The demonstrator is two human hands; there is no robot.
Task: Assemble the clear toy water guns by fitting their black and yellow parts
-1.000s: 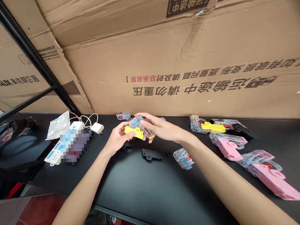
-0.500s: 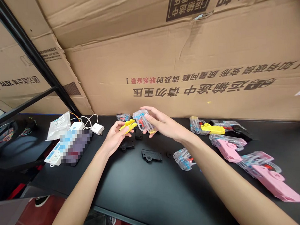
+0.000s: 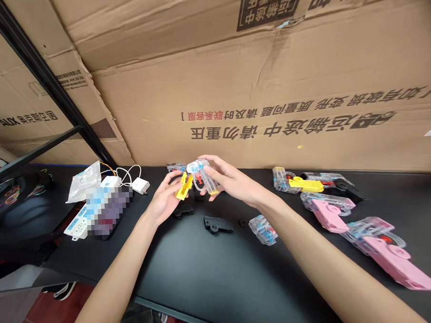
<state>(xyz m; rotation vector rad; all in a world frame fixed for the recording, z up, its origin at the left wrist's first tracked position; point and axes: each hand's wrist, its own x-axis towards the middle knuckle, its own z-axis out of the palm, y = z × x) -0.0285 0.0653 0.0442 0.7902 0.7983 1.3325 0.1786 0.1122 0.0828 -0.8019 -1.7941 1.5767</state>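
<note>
Brown cardboard (image 3: 233, 84) stands behind a black counter (image 3: 191, 267). On the counter's right side lie 2 clear plastic assemblies (image 3: 370, 226) with pink shells (image 3: 395, 265). The right grip (image 3: 236, 179) is closed around a clear plastic body (image 3: 208, 180) with blue and red parts, held above the counter towards its back edge. The left grip (image 3: 162, 197) pinches a smaller yellow shell (image 3: 183, 187) between thumb and fingers, just beside the clear body; whether the 2 touch, I cannot tell. The step in hand looks like handling shell and body as a pair; the next move calls for a steady hold on each and care over their angles. Nearer lie a black shell (image 3: 218, 224) and, smallest, a black ring (image 3: 242, 222).
</note>
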